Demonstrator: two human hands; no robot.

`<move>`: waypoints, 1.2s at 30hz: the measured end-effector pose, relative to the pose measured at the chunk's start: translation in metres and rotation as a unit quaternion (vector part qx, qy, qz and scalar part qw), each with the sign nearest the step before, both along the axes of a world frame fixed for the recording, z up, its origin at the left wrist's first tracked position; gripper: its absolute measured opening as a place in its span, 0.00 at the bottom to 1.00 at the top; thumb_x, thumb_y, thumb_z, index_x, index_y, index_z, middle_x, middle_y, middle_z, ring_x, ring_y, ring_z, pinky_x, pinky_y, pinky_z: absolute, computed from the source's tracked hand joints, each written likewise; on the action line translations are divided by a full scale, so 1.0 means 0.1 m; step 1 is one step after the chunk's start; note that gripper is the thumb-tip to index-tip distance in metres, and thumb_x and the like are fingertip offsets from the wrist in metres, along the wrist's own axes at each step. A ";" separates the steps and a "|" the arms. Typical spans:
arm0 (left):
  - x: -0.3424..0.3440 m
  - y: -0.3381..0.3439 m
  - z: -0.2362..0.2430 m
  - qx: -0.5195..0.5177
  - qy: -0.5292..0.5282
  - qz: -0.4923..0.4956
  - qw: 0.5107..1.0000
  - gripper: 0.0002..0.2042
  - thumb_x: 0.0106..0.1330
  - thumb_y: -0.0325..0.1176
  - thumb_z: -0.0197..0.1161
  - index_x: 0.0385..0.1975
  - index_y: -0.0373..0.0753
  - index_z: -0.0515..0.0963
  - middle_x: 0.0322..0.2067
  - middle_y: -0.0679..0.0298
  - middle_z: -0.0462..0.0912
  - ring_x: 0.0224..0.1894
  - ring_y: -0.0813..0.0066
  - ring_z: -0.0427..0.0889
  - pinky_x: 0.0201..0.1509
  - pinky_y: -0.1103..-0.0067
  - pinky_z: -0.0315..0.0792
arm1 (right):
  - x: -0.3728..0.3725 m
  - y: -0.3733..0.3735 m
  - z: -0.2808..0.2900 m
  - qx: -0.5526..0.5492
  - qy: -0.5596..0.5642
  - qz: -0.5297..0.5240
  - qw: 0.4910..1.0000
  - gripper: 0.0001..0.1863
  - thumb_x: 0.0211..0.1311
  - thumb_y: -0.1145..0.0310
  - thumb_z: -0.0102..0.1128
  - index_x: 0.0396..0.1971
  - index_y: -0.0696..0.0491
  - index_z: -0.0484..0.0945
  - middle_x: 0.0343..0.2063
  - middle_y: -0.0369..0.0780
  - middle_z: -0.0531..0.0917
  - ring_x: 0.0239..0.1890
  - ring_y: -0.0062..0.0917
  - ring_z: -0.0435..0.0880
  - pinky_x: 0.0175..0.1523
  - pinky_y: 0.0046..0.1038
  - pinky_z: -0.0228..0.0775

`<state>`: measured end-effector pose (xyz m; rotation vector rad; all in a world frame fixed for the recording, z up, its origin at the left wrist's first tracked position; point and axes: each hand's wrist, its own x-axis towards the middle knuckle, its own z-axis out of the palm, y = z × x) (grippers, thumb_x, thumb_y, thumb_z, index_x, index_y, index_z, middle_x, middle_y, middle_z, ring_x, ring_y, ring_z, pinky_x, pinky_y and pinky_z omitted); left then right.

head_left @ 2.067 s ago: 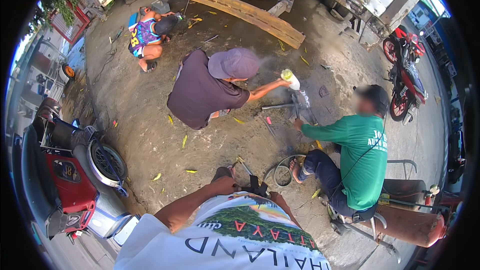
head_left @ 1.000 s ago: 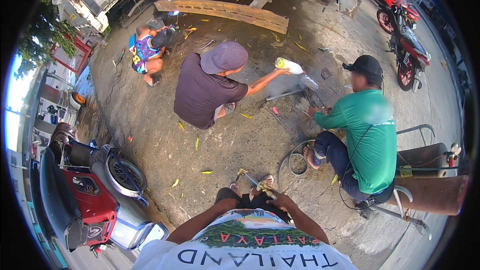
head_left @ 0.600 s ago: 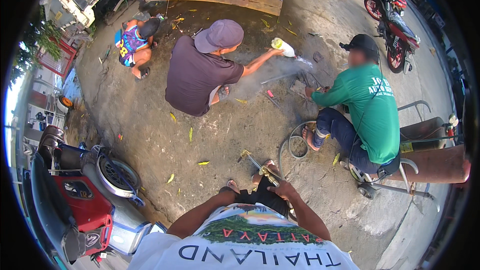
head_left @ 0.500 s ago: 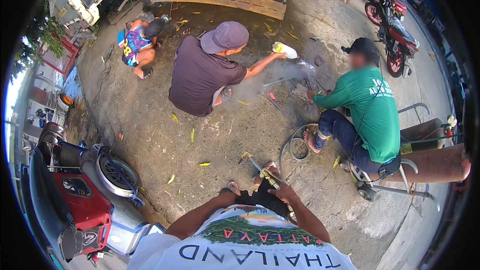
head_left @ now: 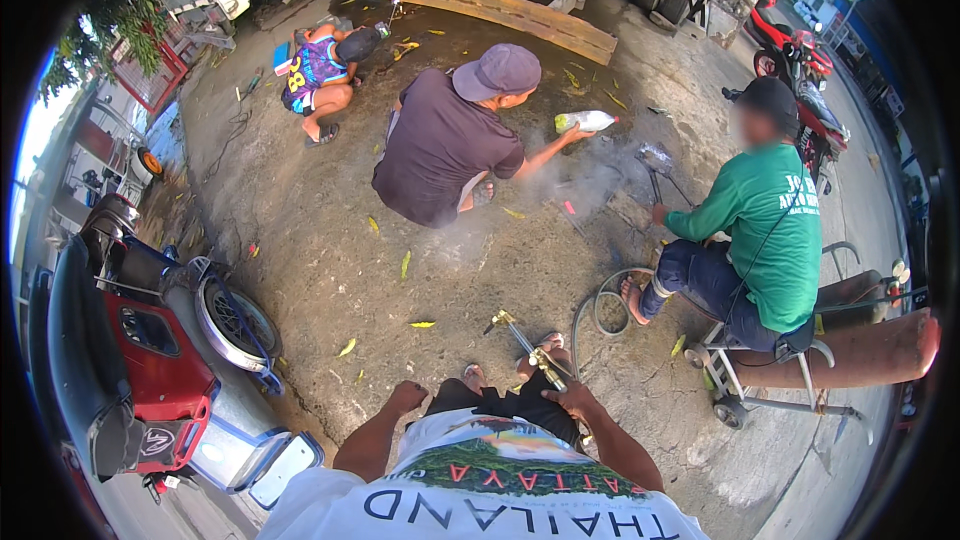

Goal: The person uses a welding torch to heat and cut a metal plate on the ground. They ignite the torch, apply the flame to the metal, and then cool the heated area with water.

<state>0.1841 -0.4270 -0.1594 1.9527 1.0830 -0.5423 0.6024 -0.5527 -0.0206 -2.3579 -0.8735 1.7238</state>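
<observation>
My right hand (head_left: 572,399) is closed round the handle of a brass-and-steel cutting torch (head_left: 526,344), held in front of my right thigh. The torch head points away from me and to the left, over the concrete. Its grey hose (head_left: 597,313) lies looped on the ground to the right. My left hand (head_left: 408,397) hangs beside my left thigh with its fingers curled in, and nothing shows in it. Ahead, a crouching person in a cap holds out a plastic bottle (head_left: 586,122) above smoking metal pieces (head_left: 655,157).
A person in a green shirt (head_left: 768,215) sits on a wheeled cart carrying gas cylinders (head_left: 850,352). Another person (head_left: 318,75) squats at the far left. A rusty steel beam (head_left: 490,12) lies across the back. A red sidecar motorcycle (head_left: 160,350) stands at left; red motorcycles (head_left: 800,70) are far right.
My left hand has moved left, off my lap. The bottle has tipped from slanting downward to nearly level. The person in green sits more upright, and the whole view has shifted slightly.
</observation>
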 end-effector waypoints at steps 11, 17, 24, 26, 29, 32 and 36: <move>-0.79 -0.43 -0.11 -0.127 -0.004 0.363 0.923 0.14 0.57 0.39 0.65 0.27 0.29 0.80 0.23 0.55 0.83 0.25 0.64 0.83 0.29 0.66 0.75 | -0.13 -0.27 -0.48 0.000 -0.055 0.046 0.997 0.48 0.50 0.36 0.69 0.63 0.57 0.70 0.49 0.56 0.82 0.48 0.45 0.85 0.49 0.39 0.78; -0.65 -0.28 -0.45 -0.095 -0.156 0.098 0.978 0.14 0.60 0.40 0.66 0.25 0.33 0.82 0.21 0.57 0.83 0.21 0.67 0.80 0.25 0.69 0.72 | -0.33 -0.42 -0.28 0.022 -0.128 0.052 0.990 0.44 0.51 0.33 0.65 0.55 0.57 0.78 0.49 0.54 0.83 0.53 0.45 0.83 0.57 0.40 0.74; -0.19 0.14 -0.36 -0.072 -0.194 0.011 0.978 0.17 0.64 0.45 0.66 0.30 0.34 0.85 0.20 0.58 0.83 0.20 0.67 0.82 0.25 0.71 0.74 | -0.45 -0.59 0.07 0.027 -0.150 0.040 0.988 0.37 0.54 0.38 0.66 0.55 0.53 0.79 0.48 0.51 0.84 0.53 0.42 0.83 0.59 0.41 0.72; -0.08 0.30 -0.29 0.009 -0.165 -0.118 0.979 0.17 0.64 0.47 0.65 0.30 0.37 0.86 0.22 0.56 0.85 0.23 0.64 0.84 0.28 0.69 0.76 | -0.50 -0.58 0.21 0.012 -0.130 0.041 0.991 0.35 0.55 0.39 0.67 0.56 0.49 0.79 0.48 0.50 0.84 0.52 0.42 0.84 0.58 0.40 0.72; 0.24 0.43 -0.13 0.101 -0.091 -0.251 0.958 0.16 0.65 0.49 0.63 0.31 0.41 0.87 0.26 0.54 0.86 0.28 0.57 0.85 0.35 0.64 0.78 | -0.48 -0.76 0.08 0.086 -0.129 0.045 0.987 0.35 0.55 0.43 0.68 0.61 0.42 0.74 0.49 0.48 0.84 0.51 0.41 0.84 0.57 0.40 0.73; 0.85 0.21 0.76 0.068 -0.029 -0.224 0.972 0.16 0.66 0.50 0.61 0.36 0.44 0.86 0.28 0.54 0.85 0.32 0.52 0.85 0.40 0.59 0.78 | -0.56 -1.01 0.04 0.120 -0.152 0.014 0.981 0.32 0.56 0.46 0.68 0.59 0.44 0.76 0.47 0.46 0.85 0.51 0.42 0.84 0.55 0.41 0.73; 1.41 -0.10 1.50 0.090 -0.210 -0.252 0.940 0.16 0.69 0.48 0.59 0.42 0.43 0.82 0.35 0.54 0.84 0.39 0.51 0.84 0.44 0.60 0.77 | -0.46 -0.99 -0.02 0.081 -0.137 0.079 0.984 0.26 0.57 0.50 0.67 0.53 0.48 0.80 0.45 0.47 0.86 0.49 0.43 0.85 0.53 0.42 0.75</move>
